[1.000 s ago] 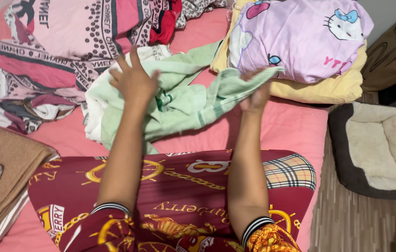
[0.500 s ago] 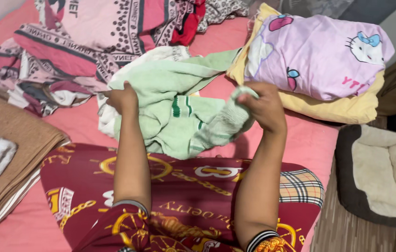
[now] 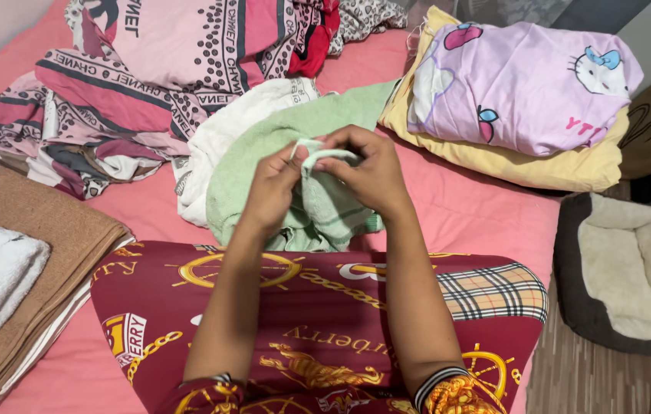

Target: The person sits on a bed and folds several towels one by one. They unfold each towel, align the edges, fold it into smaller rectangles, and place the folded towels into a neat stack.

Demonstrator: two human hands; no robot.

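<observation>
Hands meet at the centre of the view, both pinched on the same light green towel [image 3: 325, 203]. The left hand [image 3: 276, 192] grips an edge of the cloth between thumb and fingers, and the right hand [image 3: 368, 172] closes on the same bunched edge right beside it, the knuckles of the two almost touching. The rest of the towel hangs down from the grip and spreads toward 11 o'clock, over the pink bedsheet [image 3: 479, 207].

A white towel [image 3: 230, 130] lies just beside the green one at 10 o'clock, partly under it. Further out at 11 o'clock sprawls a crumpled pink patterned sheet [image 3: 149, 61] with dark dotted bands. At 1 o'clock sits a lilac cartoon-print pillow [image 3: 525, 84] on top of a yellow pillow [image 3: 540, 165]. At 6 o'clock, beneath the forearms, a dark red cloth with gold chain print [image 3: 318, 322] is spread flat. At 8 o'clock a folded brown blanket [image 3: 42, 222] carries a folded white towel whose far end runs out of view. At 4 o'clock, off the bed, a grey and cream pet bed [image 3: 632, 276] rests on the floor.
</observation>
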